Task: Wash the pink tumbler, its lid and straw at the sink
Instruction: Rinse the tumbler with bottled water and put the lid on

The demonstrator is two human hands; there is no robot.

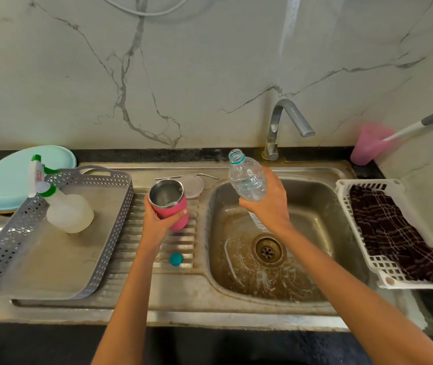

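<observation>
Left hand grips the pink tumbler upright over the drainboard, left of the sink basin. Right hand holds an uncapped water bottle — its teal cap lies near. Clear lid and metal straw sit beyond the tumbler, untouched. Judged early — rinse pending, no soap seen.

Veined marble wall, black countertop

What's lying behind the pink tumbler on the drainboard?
Behind the pink tumbler, held by the left hand, lies the clear lid, its left edge covered by the tumbler's rim. Beyond it the metal straw lies flat on the drainboard.
</observation>
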